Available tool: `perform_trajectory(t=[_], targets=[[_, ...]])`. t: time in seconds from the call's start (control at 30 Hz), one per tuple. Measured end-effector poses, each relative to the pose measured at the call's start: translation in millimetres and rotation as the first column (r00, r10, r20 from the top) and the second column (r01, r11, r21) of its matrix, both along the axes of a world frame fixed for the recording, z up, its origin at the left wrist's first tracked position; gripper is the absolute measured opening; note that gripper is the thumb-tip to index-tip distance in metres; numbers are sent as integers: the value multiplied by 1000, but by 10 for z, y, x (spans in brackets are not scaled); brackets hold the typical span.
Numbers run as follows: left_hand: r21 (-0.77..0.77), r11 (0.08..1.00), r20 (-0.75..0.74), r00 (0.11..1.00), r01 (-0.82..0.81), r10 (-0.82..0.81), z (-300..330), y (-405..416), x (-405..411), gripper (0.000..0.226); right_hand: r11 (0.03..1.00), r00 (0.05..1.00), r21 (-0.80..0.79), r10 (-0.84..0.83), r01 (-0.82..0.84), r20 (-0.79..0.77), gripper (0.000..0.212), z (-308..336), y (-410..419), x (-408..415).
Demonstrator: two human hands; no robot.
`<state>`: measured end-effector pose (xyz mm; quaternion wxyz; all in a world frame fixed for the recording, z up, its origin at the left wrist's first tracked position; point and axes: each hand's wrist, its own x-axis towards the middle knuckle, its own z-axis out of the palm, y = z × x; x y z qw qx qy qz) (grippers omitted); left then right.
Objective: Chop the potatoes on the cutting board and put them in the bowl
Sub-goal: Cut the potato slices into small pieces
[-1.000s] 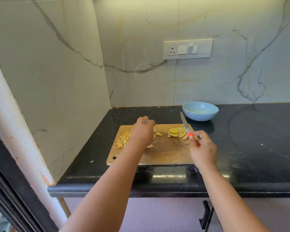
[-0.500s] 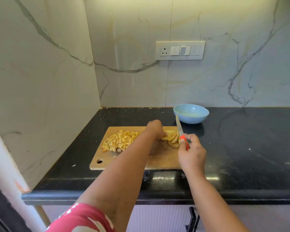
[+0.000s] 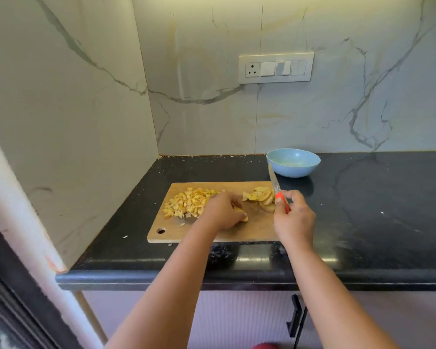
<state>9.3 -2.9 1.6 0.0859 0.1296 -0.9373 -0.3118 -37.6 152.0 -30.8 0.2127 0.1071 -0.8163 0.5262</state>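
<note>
A wooden cutting board (image 3: 252, 231) lies on the black counter. A pile of small chopped potato pieces (image 3: 186, 204) covers its left part, and several potato slices (image 3: 261, 197) lie at its right end. My left hand (image 3: 223, 214) rests at the board's middle, fingers curled round a few potato slices. My right hand (image 3: 293, 217) grips the orange handle of a knife (image 3: 275, 185), blade raised and pointing away toward the bowl. The light blue bowl (image 3: 293, 162) stands behind the board's right corner, nothing visible in it.
The black counter (image 3: 375, 210) stretches to the right of the board. Marble walls close the left side and back, with a switch panel (image 3: 276, 68) above the bowl. Small scraps dot the counter near the board's front left corner.
My left hand went from the chopped pile to the slices on the right, then drew back to the board's middle with a few slices. The knife hand stayed nearly still.
</note>
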Motion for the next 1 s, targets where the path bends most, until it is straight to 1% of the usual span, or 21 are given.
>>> perform_trajectory(t=[0.03,0.07,0.1,0.17,0.2,0.27,0.33,0.4,0.47,0.53,0.57,0.67,0.77,0.83,0.93,1.0], targets=[[-111,994,-15,1000,-5,3,-33,12,39,29,1000,1000,9,-5,5,0,14,9,4,6],[-180,984,-42,999,-12,4,-71,11,77,33,1000,1000,16,-7,7,1,15,10,7,31],[-209,978,-73,997,-12,-4,-106,7,102,36,1000,1000,27,-7,7,-4,15,15,12,59],[-195,981,-125,992,-5,-20,-174,-14,160,40,998,1000,62,2,0,-27,16,29,25,173],[-179,984,-138,990,1,-26,-211,-28,187,41,997,999,82,11,-8,-43,16,31,33,249],[-198,980,-145,989,11,-41,-264,-44,233,40,990,996,139,48,-37,-76,16,11,44,426],[-231,973,-164,984,25,-64,-277,-47,268,32,971,993,223,101,-84,-65,16,-33,45,605],[-225,973,-194,977,40,-85,-283,-53,270,20,954,988,273,142,-123,-52,17,-59,48,741],[-192,981,-207,976,26,-66,-305,-65,245,22,931,984,335,170,-141,-60,16,-53,56,828],[-154,988,-223,974,-3,-32,-348,-76,223,31,901,982,406,185,-154,-39,14,-40,58,872],[-145,989,-235,972,-11,-24,-363,-78,216,33,887,983,435,183,-155,-24,13,-30,52,888],[-140,990,-253,967,-5,-31,-386,-85,195,31,827,986,539,156,-162,56,16,18,17,931],[-141,990,-261,965,-3,-34,-394,-107,167,29,720,984,671,117,-176,133,23,122,-84,966],[-155,988,-264,964,-1,-40,-406,-107,165,27,680,986,714,98,-166,135,26,195,-178,932],[-177,984,-268,962,1,-50,-438,-98,185,24,709,989,689,82,-147,127,27,200,-273,853],[-189,982,-267,961,25,-76,-441,-78,227,24,756,995,647,81,-102,61,23,120,-248,844]])
